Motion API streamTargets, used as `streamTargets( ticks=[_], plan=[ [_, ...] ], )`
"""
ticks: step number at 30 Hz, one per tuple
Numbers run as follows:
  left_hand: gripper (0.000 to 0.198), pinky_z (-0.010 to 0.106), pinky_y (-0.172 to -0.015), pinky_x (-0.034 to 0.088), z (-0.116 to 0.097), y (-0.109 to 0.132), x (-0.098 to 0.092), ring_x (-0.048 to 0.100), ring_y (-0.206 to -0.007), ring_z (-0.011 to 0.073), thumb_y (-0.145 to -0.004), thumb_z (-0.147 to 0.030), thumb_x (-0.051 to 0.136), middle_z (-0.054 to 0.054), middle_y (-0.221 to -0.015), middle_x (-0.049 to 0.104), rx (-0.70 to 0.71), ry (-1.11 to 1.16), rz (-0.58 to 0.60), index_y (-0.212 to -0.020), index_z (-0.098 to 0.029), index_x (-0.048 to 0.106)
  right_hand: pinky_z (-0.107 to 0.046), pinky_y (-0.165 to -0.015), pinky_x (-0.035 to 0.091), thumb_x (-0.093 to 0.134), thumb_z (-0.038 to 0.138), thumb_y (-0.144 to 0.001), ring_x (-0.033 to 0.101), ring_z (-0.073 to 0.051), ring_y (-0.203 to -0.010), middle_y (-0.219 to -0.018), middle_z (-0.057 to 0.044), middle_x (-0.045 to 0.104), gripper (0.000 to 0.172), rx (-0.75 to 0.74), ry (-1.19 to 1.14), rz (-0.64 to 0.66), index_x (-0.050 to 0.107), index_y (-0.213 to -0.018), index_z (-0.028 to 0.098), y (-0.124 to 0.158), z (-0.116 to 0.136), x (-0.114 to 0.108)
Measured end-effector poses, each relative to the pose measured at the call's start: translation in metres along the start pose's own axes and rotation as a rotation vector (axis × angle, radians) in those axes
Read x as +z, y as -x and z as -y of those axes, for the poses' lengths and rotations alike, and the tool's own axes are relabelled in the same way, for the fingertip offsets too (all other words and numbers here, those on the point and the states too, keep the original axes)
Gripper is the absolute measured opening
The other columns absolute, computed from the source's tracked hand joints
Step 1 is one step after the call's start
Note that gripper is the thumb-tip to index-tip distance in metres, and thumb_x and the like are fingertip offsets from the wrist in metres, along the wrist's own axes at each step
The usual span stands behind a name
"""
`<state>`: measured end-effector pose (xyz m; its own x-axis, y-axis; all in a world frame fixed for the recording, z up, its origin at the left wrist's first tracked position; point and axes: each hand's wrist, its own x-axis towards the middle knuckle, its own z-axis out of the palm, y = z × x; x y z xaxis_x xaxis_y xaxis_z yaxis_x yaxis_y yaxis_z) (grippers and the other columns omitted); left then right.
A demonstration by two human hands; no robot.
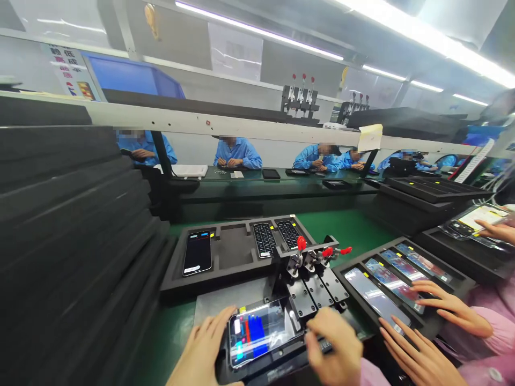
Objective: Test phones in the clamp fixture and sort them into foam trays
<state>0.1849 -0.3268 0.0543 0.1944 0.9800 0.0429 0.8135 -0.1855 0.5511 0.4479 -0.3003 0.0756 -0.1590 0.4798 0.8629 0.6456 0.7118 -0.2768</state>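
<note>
A smartphone [257, 332] with a lit, colourful screen lies in a black test fixture [265, 370] right in front of me. My left hand [203, 343] grips the phone's left side. My right hand [333, 343] sits at its right side, curled over a dark strip of the fixture [324, 344]. Beyond the phone stand several red-handled toggle clamps [311, 257]. A black foam tray [229, 279] holds a dark-screened phone [197, 253] and black keypad-like parts [263, 239].
A co-worker's hands [450, 305] in pink sleeves rest on a black tray of phones [402, 284] at my right. Tall stacks of black foam trays [68, 214] fill the left. Green bench matting [346, 230] lies ahead, and people in blue work beyond a white rail [241, 126].
</note>
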Motion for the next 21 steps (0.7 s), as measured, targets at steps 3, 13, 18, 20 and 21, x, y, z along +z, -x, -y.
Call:
streamTargets(
  ticks=[3, 13, 18, 20, 21],
  plan=[
    [0.093, 0.045, -0.103, 0.030, 0.026, 0.018, -0.012, 0.034, -0.125, 0.0290, -0.060, -0.037, 0.072, 0.002, -0.135, 0.041, -0.117, 0.009, -0.035, -0.138, -0.036, 0.022, -0.034, -0.081, 0.051, 0.054, 0.028, -0.080, 0.060, -0.020, -0.091, -0.096, -0.008, 0.064, 0.034, -0.149, -0.127, 0.357, 0.054, -0.112, 0.018, 0.000, 0.017, 0.034],
    [0.055, 0.043, -0.098, 0.038, 0.045, -0.010, -0.056, 0.049, -0.114, 0.0237, -0.083, -0.056, 0.043, 0.005, -0.119, 0.055, -0.309, -0.009, -0.420, -0.130, -0.029, 0.035, -0.049, -0.110, 0.019, 0.042, 0.042, -0.088, 0.030, -0.022, -0.130, -0.139, -0.001, 0.038, 0.028, 0.112, -0.292, 0.896, 0.062, -0.095, 0.025, 0.003, 0.003, 0.051],
    [0.070, 0.038, -0.098, 0.038, 0.050, -0.062, -0.095, 0.046, -0.120, 0.0253, -0.079, -0.062, 0.041, 0.010, -0.131, 0.049, -0.345, -0.020, -0.303, -0.136, -0.022, 0.029, -0.045, -0.110, 0.022, 0.032, 0.029, -0.091, 0.029, -0.017, -0.130, -0.141, -0.004, 0.033, 0.044, 0.311, -0.339, 0.867, 0.028, -0.136, 0.029, 0.009, -0.001, 0.065],
    [0.078, 0.036, -0.101, 0.034, 0.053, -0.084, -0.106, 0.041, -0.125, 0.0257, -0.078, -0.062, 0.044, 0.014, -0.137, 0.042, -0.367, -0.042, -0.187, -0.138, -0.016, 0.025, -0.050, -0.110, 0.017, 0.036, 0.024, -0.088, 0.032, -0.017, -0.128, -0.137, -0.002, 0.036, 0.053, 0.309, -0.330, 0.937, 0.022, -0.138, 0.034, 0.008, 0.000, 0.073],
    [0.080, 0.034, -0.101, 0.033, 0.054, -0.095, -0.110, 0.041, -0.126, 0.0259, -0.077, -0.062, 0.045, 0.015, -0.138, 0.042, -0.379, -0.050, -0.154, -0.139, -0.015, 0.025, -0.053, -0.109, 0.014, 0.038, 0.022, -0.086, 0.034, -0.018, -0.127, -0.135, -0.001, 0.037, 0.057, 0.309, -0.313, 0.966, 0.021, -0.138, 0.038, 0.006, 0.001, 0.076]
  ],
)
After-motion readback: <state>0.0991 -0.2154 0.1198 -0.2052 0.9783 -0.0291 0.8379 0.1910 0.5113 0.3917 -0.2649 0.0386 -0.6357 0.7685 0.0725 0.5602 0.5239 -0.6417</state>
